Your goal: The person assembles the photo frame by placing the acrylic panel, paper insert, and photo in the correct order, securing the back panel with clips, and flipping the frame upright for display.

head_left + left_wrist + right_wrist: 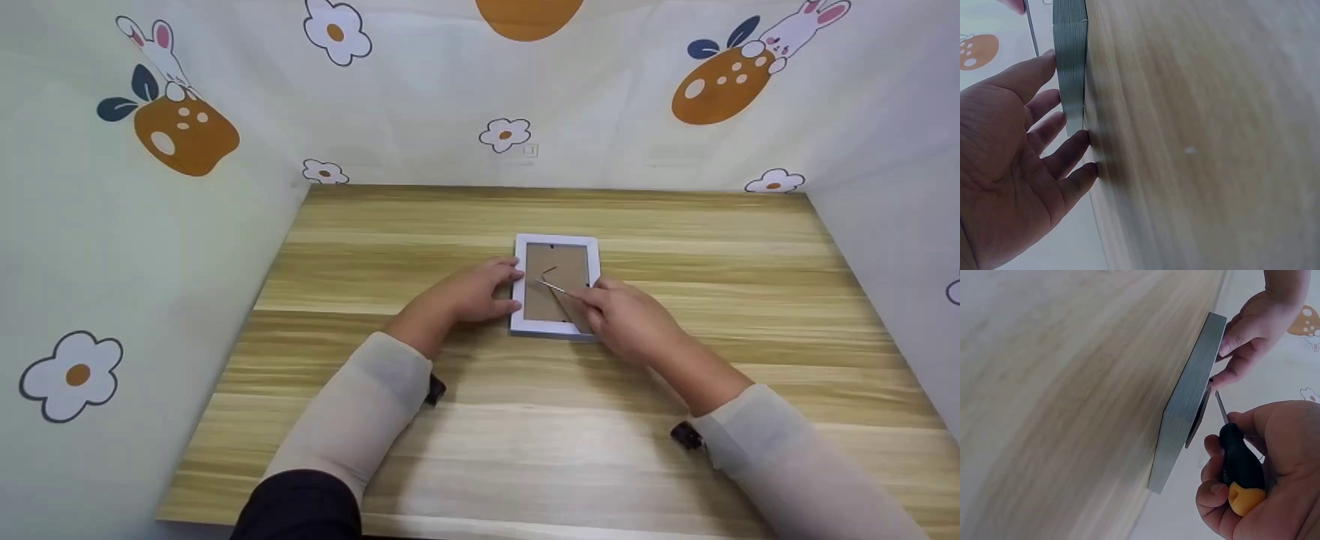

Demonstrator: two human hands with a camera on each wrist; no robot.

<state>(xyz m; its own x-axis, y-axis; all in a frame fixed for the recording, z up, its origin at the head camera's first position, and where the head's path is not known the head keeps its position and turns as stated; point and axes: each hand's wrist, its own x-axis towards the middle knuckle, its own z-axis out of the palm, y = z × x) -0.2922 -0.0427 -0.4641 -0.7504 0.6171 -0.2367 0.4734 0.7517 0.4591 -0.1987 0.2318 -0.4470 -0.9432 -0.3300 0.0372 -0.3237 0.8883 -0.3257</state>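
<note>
A white picture frame point(556, 328) lies face down on the wooden table, its brown backing board point(541, 300) showing. My left hand point(478, 291) rests at the frame's left side. In the left wrist view, that hand's slightly bent fingers point(1067, 154) touch the frame's edge point(1069, 62). My right hand point(626, 315) grips a screwdriver with a black and yellow handle point(1239, 464). Its thin metal shaft point(553, 286) points left over the backing board, close to the stand flap's edge. In the right wrist view, the flap point(1199, 419) sticks out a little from the back.
The wooden table point(375, 247) reaches to a pale cloth wall point(420, 90) printed with flowers, rabbits and oranges at the back and both sides. Small black wrist cameras point(686, 435) sit under both light sleeves point(795, 457).
</note>
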